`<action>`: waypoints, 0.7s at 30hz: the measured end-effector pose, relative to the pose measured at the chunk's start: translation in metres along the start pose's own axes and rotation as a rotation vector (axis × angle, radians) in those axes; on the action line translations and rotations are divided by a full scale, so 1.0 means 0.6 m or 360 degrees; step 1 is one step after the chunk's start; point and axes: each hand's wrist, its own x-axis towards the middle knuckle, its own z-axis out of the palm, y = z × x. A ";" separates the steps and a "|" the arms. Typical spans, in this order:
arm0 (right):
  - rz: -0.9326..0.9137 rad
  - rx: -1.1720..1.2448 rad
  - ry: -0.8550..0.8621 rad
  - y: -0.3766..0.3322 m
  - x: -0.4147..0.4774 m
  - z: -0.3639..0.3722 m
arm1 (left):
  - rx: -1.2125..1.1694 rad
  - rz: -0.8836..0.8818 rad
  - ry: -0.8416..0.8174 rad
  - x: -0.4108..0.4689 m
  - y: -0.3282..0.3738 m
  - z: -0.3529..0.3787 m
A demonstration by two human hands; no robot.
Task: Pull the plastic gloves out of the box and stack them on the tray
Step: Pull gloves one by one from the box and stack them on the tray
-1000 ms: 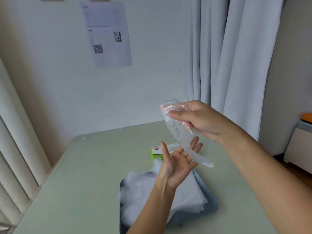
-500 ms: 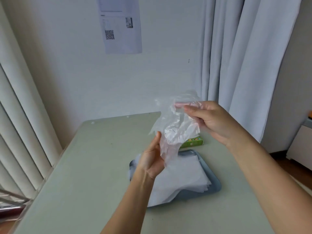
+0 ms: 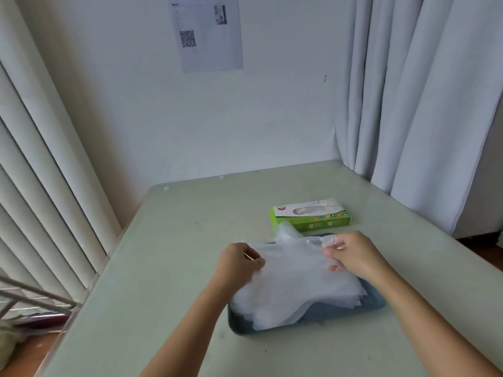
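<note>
We hold one thin clear plastic glove (image 3: 292,247) spread just over the white heap of stacked gloves (image 3: 296,292) on the one dark blue-grey tray (image 3: 377,303), our left hand (image 3: 239,263) and right hand (image 3: 353,254) each pinching an edge. The heap is too layered to count, so we judge the task well along. One green and white cardboard box (image 3: 310,214) stands just behind on the pale green table (image 3: 177,268); more pulls may remain

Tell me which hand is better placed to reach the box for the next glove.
Probably the right hand: it is nearer the green box, which lies just beyond it. The left hand is farther. Both now pinch the glove.
</note>
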 end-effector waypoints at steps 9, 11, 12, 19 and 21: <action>-0.0080 0.0137 -0.0215 0.025 -0.001 0.008 | 0.0584 0.0270 0.0579 -0.039 -0.006 -0.013; -0.0087 0.0161 -0.0221 0.026 -0.003 0.007 | 0.0519 0.0524 0.0655 -0.048 0.006 -0.005; -0.0089 0.0180 -0.0221 0.026 -0.003 0.005 | 0.0478 0.0627 0.0594 -0.053 0.014 0.005; -0.0027 0.0465 -0.0155 0.034 -0.001 0.002 | 0.0948 0.0691 -0.0380 -0.048 0.015 0.088; -0.0057 0.0281 -0.0110 0.042 0.001 0.005 | 0.1135 0.0693 -0.0536 -0.035 -0.004 0.091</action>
